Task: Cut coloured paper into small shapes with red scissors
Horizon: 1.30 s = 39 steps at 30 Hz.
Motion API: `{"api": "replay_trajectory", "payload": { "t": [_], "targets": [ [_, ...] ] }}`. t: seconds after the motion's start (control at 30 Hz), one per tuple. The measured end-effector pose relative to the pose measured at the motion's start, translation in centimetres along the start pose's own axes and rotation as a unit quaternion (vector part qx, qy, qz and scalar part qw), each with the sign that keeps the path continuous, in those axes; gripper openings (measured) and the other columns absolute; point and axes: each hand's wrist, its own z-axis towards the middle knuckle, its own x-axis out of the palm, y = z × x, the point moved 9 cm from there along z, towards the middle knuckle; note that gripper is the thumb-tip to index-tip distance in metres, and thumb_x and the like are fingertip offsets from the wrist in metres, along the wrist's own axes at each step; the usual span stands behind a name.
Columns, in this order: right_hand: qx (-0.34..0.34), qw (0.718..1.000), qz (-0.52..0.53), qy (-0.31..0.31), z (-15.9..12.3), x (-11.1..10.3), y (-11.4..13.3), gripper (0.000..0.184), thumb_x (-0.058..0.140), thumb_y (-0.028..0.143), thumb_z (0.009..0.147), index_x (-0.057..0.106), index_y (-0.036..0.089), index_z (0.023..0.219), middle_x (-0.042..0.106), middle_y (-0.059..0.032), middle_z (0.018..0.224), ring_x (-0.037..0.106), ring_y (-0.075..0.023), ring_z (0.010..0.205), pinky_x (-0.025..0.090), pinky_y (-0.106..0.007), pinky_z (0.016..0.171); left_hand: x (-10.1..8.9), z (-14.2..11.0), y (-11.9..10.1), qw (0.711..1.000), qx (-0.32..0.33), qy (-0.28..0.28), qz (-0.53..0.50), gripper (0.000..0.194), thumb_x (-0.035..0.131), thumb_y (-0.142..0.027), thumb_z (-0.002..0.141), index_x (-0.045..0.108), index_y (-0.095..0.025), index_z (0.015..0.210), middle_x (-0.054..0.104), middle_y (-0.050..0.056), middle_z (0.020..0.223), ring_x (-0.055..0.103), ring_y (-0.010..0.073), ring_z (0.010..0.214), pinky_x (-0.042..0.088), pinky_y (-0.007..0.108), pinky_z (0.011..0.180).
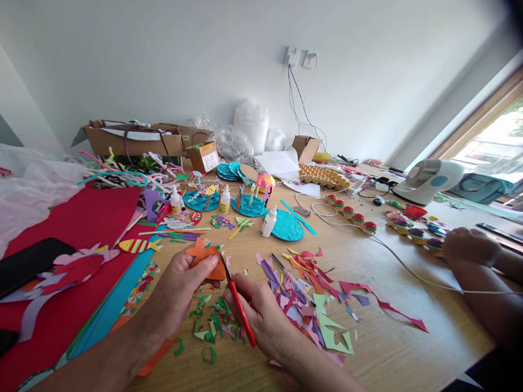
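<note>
Between thumb and fingers, my left hand (pixel 190 286) pinches an orange paper cutout (pixel 214 267) whose upper left edge is jagged. My right hand (pixel 255 307) grips red-handled scissors (pixel 241 310). Their dark blades lie against the right edge of the orange paper; whether they are parted I cannot tell. Below both hands, green paper scraps (pixel 218 318) are scattered on the table. A heap of purple, pink and red offcuts (pixel 292 294) lies right of the scissors, with a pen (pixel 292 277) across it. A yellow striped paper fish (pixel 139 246) rests to the left.
White glue bottles (pixel 268 223) stand beside blue discs (pixel 288 226). Red paper sheets (pixel 77 272) and a black phone (pixel 35 267) lie at left. A white cable (pixel 396 256) crosses the right side, near another person's arm (pixel 469 256) and a fan (pixel 429 179). Cardboard boxes (pixel 131 141) line the wall.
</note>
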Motion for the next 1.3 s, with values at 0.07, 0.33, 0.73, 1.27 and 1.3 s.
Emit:
{"api": "replay_trajectory", "payload": {
  "t": [0.07,0.33,0.73,1.27,1.3],
  "targets": [
    [0.003,1.0,-0.003,-0.006,0.0,-0.1,-0.2,0.028,0.041,0.032,0.089,0.04,0.019,0.064,0.033,0.0067,0.055,0.03,-0.0074,0.05,0.024,-0.019,0.044,0.0,0.1,0.0,1.0,0.005,0.001,-0.001,0.01,0.067,-0.024,0.064,0.067,-0.016,0.06,0.063,-0.003,0.052,0.055,0.0119,0.052,0.047,0.022,0.054],
    [-0.003,1.0,-0.004,-0.015,0.0,-0.3,-0.2,0.029,0.044,0.033,0.087,0.04,0.018,0.062,0.035,0.0064,0.054,0.031,-0.0073,0.05,0.024,-0.018,0.044,-0.1,0.1,0.0,1.0,0.008,0.004,0.008,0.01,0.066,-0.025,0.064,0.067,-0.016,0.059,0.064,-0.002,0.053,0.055,0.012,0.052,0.047,0.022,0.054],
    [-0.005,1.0,0.024,0.012,0.0,0.1,0.1,0.028,0.04,0.033,0.09,0.039,0.019,0.065,0.034,0.0063,0.055,0.03,-0.0072,0.05,0.024,-0.018,0.044,0.4,0.2,0.1,0.999,0.014,0.029,0.035,0.014,0.062,-0.029,0.068,0.063,-0.017,0.061,0.058,-0.003,0.054,0.052,0.0128,0.055,0.046,0.024,0.058],
    [0.011,1.0,0.02,-0.005,-0.1,0.0,-0.8,0.026,0.044,0.028,0.087,0.039,0.019,0.062,0.033,0.0068,0.054,0.028,-0.0069,0.049,0.022,-0.018,0.042,-0.1,0.3,0.4,0.999,0.01,0.022,0.032,0.013,0.063,-0.028,0.067,0.065,-0.016,0.063,0.061,-0.003,0.054,0.055,0.0134,0.056,0.046,0.024,0.058],
    [0.009,1.0,0.016,-0.006,0.0,0.0,-0.8,0.026,0.044,0.028,0.087,0.04,0.019,0.062,0.033,0.0068,0.054,0.029,-0.0069,0.05,0.022,-0.018,0.043,-0.2,0.3,0.4,0.999,0.009,0.022,0.034,0.013,0.063,-0.029,0.067,0.066,-0.016,0.063,0.062,-0.002,0.054,0.056,0.0134,0.056,0.046,0.024,0.058]
  ]
}}
